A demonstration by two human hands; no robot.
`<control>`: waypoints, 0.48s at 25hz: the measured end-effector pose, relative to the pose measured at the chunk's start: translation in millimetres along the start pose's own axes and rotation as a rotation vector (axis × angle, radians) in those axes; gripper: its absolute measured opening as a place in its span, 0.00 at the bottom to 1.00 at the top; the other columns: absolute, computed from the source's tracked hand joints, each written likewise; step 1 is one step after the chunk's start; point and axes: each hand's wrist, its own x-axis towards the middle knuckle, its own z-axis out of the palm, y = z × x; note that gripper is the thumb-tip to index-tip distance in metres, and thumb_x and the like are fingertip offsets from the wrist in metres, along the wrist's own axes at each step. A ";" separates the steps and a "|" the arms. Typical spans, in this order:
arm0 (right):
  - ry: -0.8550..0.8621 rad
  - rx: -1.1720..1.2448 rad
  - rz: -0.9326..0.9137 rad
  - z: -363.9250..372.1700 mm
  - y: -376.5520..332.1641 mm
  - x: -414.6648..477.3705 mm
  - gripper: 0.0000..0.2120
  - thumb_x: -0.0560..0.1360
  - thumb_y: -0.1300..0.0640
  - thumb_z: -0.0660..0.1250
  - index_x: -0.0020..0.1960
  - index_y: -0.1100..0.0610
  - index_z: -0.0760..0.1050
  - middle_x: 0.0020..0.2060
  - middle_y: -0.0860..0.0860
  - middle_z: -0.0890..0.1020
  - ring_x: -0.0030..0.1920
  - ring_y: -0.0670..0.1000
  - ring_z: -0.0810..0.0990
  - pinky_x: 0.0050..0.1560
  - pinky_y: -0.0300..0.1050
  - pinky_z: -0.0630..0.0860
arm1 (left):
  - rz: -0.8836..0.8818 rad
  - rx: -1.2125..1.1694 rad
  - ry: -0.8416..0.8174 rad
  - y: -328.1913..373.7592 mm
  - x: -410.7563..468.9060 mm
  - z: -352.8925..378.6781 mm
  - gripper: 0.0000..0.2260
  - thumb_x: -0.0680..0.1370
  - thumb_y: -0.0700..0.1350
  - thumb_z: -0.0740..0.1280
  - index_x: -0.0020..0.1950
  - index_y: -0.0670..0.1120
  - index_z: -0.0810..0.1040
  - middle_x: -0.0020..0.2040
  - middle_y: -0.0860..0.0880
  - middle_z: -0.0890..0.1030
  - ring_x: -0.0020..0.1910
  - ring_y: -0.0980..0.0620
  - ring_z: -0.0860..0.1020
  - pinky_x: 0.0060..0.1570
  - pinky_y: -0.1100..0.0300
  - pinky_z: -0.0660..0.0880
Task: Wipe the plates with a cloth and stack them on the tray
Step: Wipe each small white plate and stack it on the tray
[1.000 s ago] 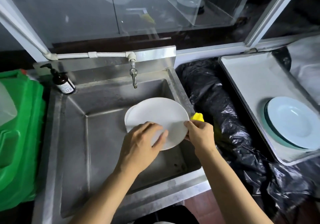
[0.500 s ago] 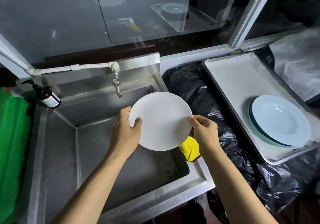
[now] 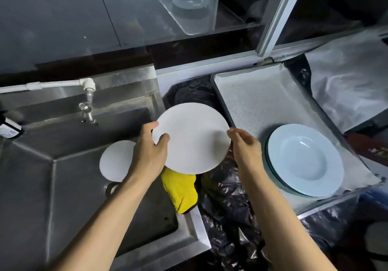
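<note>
White round plate (image 3: 192,138) on its way to be stacked

Both hands carry it. The left hand (image 3: 151,149) pinches the left rim with the thumb on the upper face, and the right hand (image 3: 244,144) grips the right rim with curled fingers. A second ago the plate was over the basin of the stainless-steel sink (image 3: 63,186). Now it hangs above the sink's right edge and the crumpled black plastic sheeting (image 3: 226,207), near the rectangular grey metal tray (image 3: 252,94). That suggests the wiping of this one is finished and stacking comes next.

The shift uncovers a second white plate (image 3: 115,161) lying in the basin, likely awaiting its turn. The yellow cloth (image 3: 180,188) hangs below the carried plate at the sink's corner; whether a hand holds it cannot be told. A stack of pale blue deep plates (image 3: 304,159) sits at the tray's near end, the probable landing spot, and the tray's raised rim lies between. A metal tap (image 3: 87,111) stands at the sink's back.
</note>
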 end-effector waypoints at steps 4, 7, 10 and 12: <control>-0.003 0.030 0.019 -41.3 -14.7 60.2 0.13 0.70 0.50 0.70 0.50 0.55 0.86 0.47 0.56 0.87 0.47 0.55 0.85 0.56 0.56 0.81 | -0.001 0.010 -0.018 27.8 16.0 63.9 0.17 0.81 0.46 0.64 0.71 0.52 0.70 0.65 0.52 0.73 0.66 0.52 0.71 0.65 0.53 0.70; 0.026 0.021 -0.012 -71.1 -26.5 107.1 0.11 0.75 0.56 0.67 0.51 0.58 0.85 0.42 0.58 0.85 0.42 0.54 0.81 0.46 0.51 0.80 | -0.005 0.035 -0.044 44.9 35.6 115.3 0.17 0.81 0.44 0.64 0.70 0.51 0.72 0.67 0.48 0.74 0.67 0.50 0.73 0.65 0.53 0.70; 0.087 0.000 -0.056 -93.9 -37.5 153.4 0.09 0.74 0.56 0.67 0.46 0.57 0.85 0.38 0.51 0.83 0.41 0.53 0.80 0.48 0.51 0.78 | -0.013 0.052 -0.070 58.8 56.4 162.7 0.17 0.79 0.45 0.65 0.68 0.52 0.73 0.64 0.48 0.77 0.60 0.48 0.76 0.59 0.54 0.72; 0.107 -0.035 -0.065 -107.2 -43.4 185.0 0.08 0.75 0.57 0.66 0.42 0.56 0.84 0.35 0.49 0.81 0.39 0.52 0.78 0.47 0.50 0.77 | -0.054 0.033 -0.096 69.8 70.4 190.9 0.16 0.78 0.48 0.65 0.66 0.53 0.74 0.62 0.48 0.78 0.59 0.47 0.77 0.59 0.51 0.75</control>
